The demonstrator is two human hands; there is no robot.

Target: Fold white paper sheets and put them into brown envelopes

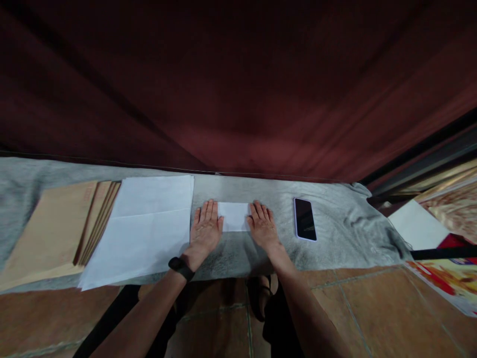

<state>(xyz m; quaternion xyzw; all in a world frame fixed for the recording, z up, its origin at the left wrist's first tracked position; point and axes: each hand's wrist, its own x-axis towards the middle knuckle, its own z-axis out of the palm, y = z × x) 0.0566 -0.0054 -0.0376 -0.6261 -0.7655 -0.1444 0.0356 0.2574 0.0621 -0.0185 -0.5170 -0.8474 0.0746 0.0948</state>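
Observation:
A small white rectangle of folded paper (234, 217) lies on the grey cloth in front of me. My left hand (206, 226) rests flat on its left end, fingers stretched out and pointing away from me. On the right end lies my right hand (262, 223), also flat with fingers extended. The middle of the paper shows between the two hands, while its ends are hidden under them. Left of my left hand is a stack of large white paper sheets (149, 199), with a crease across the top sheet.
Brown paper envelopes (55, 219) lie fanned at the far left, partly beside the white stack. A phone (306, 219) with a pale purple edge lies to the right. The grey cloth (343, 238) covers the surface. Behind it hangs a dark red curtain (238, 99).

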